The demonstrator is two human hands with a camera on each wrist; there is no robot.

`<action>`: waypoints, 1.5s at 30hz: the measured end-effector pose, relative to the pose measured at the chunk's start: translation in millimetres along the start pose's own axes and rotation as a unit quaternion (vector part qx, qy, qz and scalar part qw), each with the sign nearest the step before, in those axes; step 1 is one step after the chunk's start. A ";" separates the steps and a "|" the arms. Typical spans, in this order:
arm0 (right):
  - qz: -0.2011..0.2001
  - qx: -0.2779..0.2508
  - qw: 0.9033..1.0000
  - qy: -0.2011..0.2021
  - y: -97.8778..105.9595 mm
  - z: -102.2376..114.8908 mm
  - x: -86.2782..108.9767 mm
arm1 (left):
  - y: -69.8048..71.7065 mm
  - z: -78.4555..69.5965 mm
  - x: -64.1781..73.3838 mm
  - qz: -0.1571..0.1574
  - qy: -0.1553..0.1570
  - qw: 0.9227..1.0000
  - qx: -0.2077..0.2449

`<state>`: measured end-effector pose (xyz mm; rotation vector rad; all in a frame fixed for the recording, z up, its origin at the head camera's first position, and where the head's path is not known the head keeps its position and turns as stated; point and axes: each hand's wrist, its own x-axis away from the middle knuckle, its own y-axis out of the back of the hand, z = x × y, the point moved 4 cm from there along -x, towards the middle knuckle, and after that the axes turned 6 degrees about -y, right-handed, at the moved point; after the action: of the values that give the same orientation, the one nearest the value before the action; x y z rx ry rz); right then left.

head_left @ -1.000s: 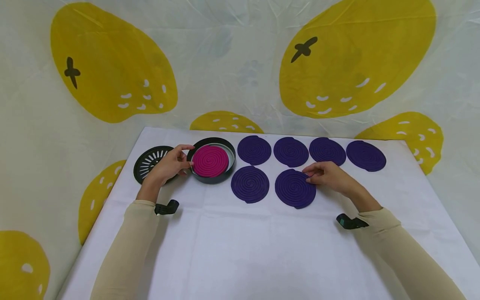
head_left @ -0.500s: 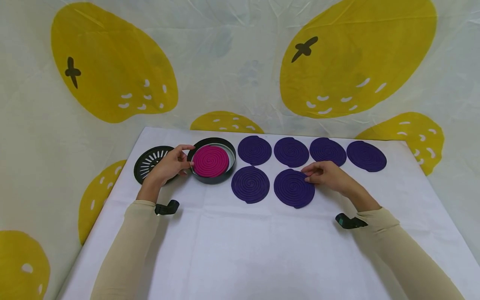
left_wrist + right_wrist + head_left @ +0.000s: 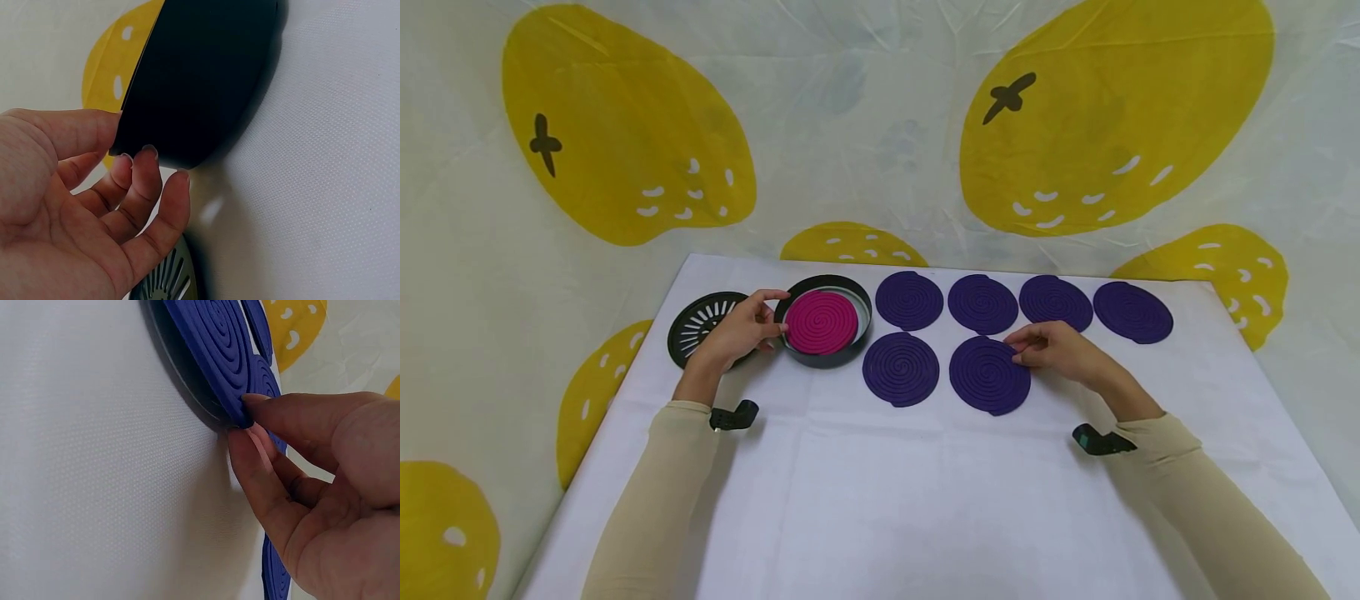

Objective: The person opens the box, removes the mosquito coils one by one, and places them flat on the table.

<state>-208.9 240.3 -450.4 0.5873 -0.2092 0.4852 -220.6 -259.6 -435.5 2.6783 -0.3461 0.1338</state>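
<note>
In the head view a pink mosquito coil (image 3: 822, 322) lies inside a round black tin (image 3: 825, 359). My left hand (image 3: 739, 333) holds the tin's left rim, and in the left wrist view the thumb meets the edge while other fingers curl beside the dark wall (image 3: 200, 75). My right hand (image 3: 1060, 354) pinches the right edge of a purple mosquito coil (image 3: 989, 377). From the right wrist, thumb and finger grip this coil (image 3: 209, 359), its near edge lifted a little off the white cloth.
Several more purple coils (image 3: 901, 369) lie flat beside and behind the pinched one, most in a back row (image 3: 982, 303). A black slotted lid (image 3: 688, 329) sits left of the tin, partly behind my left hand. White cloth (image 3: 880, 500) covers the table; a patterned curtain (image 3: 857, 125) hangs behind.
The pinched purple coil has shifted very slightly left and back right, ending a touch farther from me. My left hand, the tin and the other coils stay put.
</note>
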 end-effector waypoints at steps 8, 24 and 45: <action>0.004 0.010 1.000 0.011 1.6 4.2 -0.1 | 0.7 2.5 -0.4 -0.005 -0.005 1.000 -0.001; -0.016 0.025 0.999 0.030 7.2 23.0 -7.5 | -0.8 -10.5 4.0 0.011 0.008 1.000 0.000; -0.011 0.017 0.997 0.077 -6.8 66.8 -29.2 | -2.0 -29.5 13.5 0.019 0.009 1.000 0.010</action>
<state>-234.4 185.8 -408.7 0.5816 -0.0483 0.5110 -208.3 -248.0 -407.7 2.6900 -0.3918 0.1725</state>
